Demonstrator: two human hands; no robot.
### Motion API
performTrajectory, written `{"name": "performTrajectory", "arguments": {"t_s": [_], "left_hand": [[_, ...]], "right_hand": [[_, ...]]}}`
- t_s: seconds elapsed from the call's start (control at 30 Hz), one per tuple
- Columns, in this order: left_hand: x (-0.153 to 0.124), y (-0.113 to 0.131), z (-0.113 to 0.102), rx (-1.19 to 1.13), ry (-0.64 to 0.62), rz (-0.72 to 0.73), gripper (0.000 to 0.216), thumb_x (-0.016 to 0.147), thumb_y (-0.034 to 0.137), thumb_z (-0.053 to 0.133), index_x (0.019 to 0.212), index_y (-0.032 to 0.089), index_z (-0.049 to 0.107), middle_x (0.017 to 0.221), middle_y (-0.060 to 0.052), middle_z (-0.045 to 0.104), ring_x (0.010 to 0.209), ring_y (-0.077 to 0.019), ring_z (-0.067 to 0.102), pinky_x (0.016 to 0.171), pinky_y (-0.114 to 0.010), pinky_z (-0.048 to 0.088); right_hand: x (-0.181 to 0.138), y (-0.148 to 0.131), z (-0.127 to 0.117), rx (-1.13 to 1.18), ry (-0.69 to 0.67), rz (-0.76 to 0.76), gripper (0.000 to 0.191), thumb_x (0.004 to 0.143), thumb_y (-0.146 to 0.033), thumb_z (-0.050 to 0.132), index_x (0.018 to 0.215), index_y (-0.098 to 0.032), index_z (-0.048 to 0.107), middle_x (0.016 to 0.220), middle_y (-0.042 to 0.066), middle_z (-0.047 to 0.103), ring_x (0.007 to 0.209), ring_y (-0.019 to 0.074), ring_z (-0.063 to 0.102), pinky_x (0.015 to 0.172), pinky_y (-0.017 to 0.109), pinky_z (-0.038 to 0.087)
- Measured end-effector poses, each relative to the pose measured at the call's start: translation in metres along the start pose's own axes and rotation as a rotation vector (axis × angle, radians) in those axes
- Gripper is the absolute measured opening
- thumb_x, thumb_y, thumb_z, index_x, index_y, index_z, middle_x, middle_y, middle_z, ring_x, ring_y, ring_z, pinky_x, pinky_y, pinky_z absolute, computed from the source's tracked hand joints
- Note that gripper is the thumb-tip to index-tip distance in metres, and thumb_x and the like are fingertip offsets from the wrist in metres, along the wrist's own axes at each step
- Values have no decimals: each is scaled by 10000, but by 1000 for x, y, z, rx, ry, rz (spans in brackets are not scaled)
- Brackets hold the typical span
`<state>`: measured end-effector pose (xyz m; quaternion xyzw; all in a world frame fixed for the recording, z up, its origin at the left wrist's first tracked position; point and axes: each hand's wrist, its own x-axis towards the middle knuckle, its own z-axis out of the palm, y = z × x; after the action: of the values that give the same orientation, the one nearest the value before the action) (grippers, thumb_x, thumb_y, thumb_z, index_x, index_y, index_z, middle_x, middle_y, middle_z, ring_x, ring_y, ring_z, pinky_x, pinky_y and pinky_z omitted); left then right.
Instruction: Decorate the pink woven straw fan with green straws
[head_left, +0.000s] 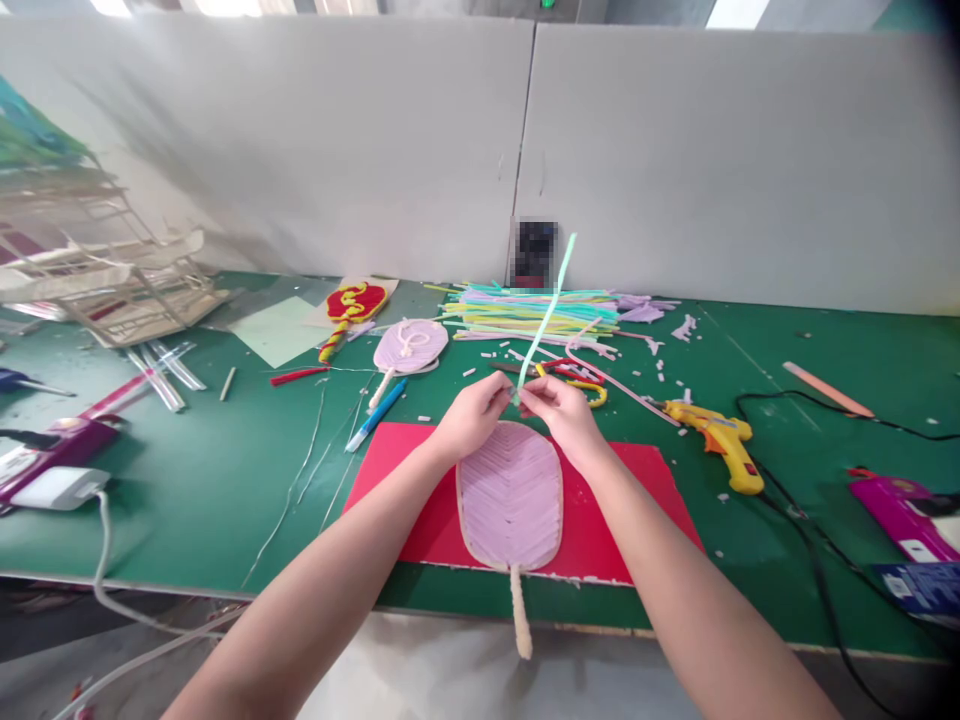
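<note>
A mint-green pipe cleaner (547, 320) stands up from between my hands, slanting to the upper right. My left hand (474, 408) pinches its lower end, and my right hand (561, 408) grips it right alongside; the very tip is hidden by fingers. Just below lies a fan-shaped piece (510, 500) covered in lilac pipe cleaners, with a cream border and a cream handle (520, 610) jutting past the table edge. Under it is a red board (615, 510).
Behind my hands lie a pile of coloured pipe cleaners (480, 312), scissors (596, 388) and white scraps. A yellow glue gun (716, 440) rests right, its black cord trailing. Left are a blue pen (379, 412), a smaller lilac fan (394, 345), a red-yellow fan (367, 300) and a power strip (64, 450).
</note>
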<state>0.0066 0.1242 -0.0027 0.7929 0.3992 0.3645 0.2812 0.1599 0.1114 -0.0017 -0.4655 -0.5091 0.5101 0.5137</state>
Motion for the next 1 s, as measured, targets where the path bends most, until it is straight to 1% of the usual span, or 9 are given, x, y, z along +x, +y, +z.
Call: {"name": "performTrajectory", "arguments": {"t_s": [0.1, 0.27, 0.47, 0.67, 0.77, 0.9, 1.0], "left_hand": [[1, 0, -4, 54, -15, 45, 121, 841, 194, 394, 748, 174, 469, 704, 14, 503, 674, -105, 466, 639, -216, 362], [2, -3, -10, 101, -125, 95, 151, 844, 212, 397, 754, 172, 512, 707, 10, 538, 681, -106, 485, 653, -218, 371], [2, -5, -15, 16, -231, 11, 191, 836, 224, 391, 724, 169, 536, 666, 20, 573, 634, -98, 506, 635, -212, 384], [2, -4, -16, 17, -268, 9, 195, 825, 247, 412, 695, 165, 532, 632, 21, 544, 608, -96, 482, 605, -206, 377], [2, -4, -14, -25, -211, 11, 179, 831, 235, 402, 715, 167, 520, 651, 22, 550, 629, -95, 493, 634, -210, 388], [2, -1, -8, -58, -56, -21, 189, 848, 265, 393, 729, 171, 505, 667, 16, 565, 658, -106, 516, 667, -225, 402], [2, 0, -7, -59, 37, -28, 191, 849, 281, 410, 727, 170, 506, 659, 13, 562, 651, -109, 516, 657, -226, 402]], "right_hand": [[0, 0, -2, -58, -24, -30, 277, 622, -425, 700, 713, -186, 594, 663, 4, 604, 615, 156, 577, 655, 333, 482], [2, 3, -8, -176, -110, -85, 215, 665, -389, 668, 706, -188, 602, 651, 8, 615, 615, 158, 574, 649, 322, 465], [3, 5, -12, -227, -164, -68, 202, 670, -381, 661, 710, -191, 606, 653, 3, 612, 605, 151, 561, 627, 306, 447], [3, 6, -16, -243, -242, -55, 206, 674, -382, 662, 720, -186, 614, 648, -2, 606, 609, 145, 555, 634, 303, 445], [2, 2, -15, -166, -206, -11, 237, 674, -404, 661, 753, -183, 625, 686, 8, 616, 645, 150, 569, 653, 308, 465], [-1, -4, -8, -20, -140, 48, 287, 691, -448, 635, 810, -187, 634, 772, 27, 641, 755, 172, 596, 671, 314, 494], [-2, -4, -3, -17, -152, 44, 293, 629, -402, 704, 809, -185, 628, 819, 33, 656, 789, 176, 603, 685, 311, 495]]}}
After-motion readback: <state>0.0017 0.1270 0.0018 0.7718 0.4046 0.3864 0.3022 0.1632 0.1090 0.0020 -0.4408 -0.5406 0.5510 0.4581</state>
